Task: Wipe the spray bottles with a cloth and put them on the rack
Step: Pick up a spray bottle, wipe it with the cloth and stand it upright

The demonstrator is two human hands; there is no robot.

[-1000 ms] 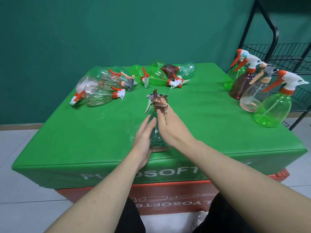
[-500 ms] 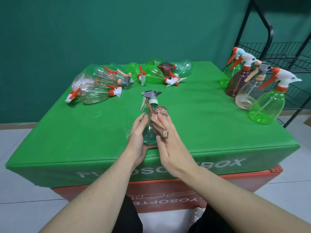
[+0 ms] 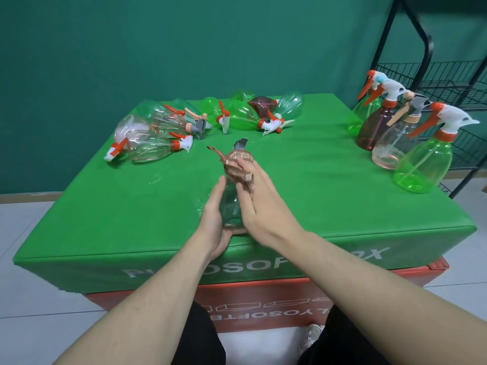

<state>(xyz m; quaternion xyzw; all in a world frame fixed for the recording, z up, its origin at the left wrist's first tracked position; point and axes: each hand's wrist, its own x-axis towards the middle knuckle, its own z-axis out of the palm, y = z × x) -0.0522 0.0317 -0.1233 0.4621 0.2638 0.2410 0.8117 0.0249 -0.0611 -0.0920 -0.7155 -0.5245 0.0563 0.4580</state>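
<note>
One view only, from the head camera, is showing the whole scene. The left hand [image 3: 214,219] is cupping the clear bottle [image 3: 231,206] from its left side and base, fingers wrapped loosely round the body, likely to be keeping it upright and steady near the front edge of the green table [image 3: 105,206]. The right hand [image 3: 259,204] is pressing a brown cloth [image 3: 237,167] over the bottle's neck, fingers curled round the cloth so it is covering the sprayer, whose grey nozzle [image 3: 240,143] is poking out above; this looks like the wiping step, with the head of the bottle being cleaned. Along the back edge, a heap of bottles [image 3: 200,122] is lying on its side, probably waiting to be wiped. At the right edge, four bottles [image 3: 403,143] are standing upright just beside the black wire rack [image 3: 434,75], perhaps already wiped and waiting to go on it. How much of the held bottle is clean I cannot tell.
</note>
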